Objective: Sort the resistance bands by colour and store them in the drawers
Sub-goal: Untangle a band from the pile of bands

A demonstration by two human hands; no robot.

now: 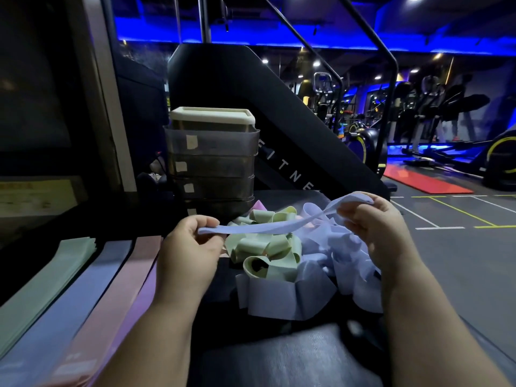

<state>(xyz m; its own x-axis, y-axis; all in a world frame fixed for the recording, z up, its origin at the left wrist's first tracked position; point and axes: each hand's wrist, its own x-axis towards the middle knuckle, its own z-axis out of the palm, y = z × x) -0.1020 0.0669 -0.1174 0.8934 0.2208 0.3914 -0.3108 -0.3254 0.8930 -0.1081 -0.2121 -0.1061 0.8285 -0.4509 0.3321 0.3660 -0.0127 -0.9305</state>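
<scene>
Lilac band [265,231] (pinched): left hand [192,243], right hand [375,223].

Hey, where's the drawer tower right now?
The drawer tower stands left of centre in the head view, just behind the pile of green bands, in front of the black fitness machine.

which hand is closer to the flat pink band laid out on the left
Left. The left hand is just right of the flat pink band; the right hand is across the loose pile from it.
</scene>
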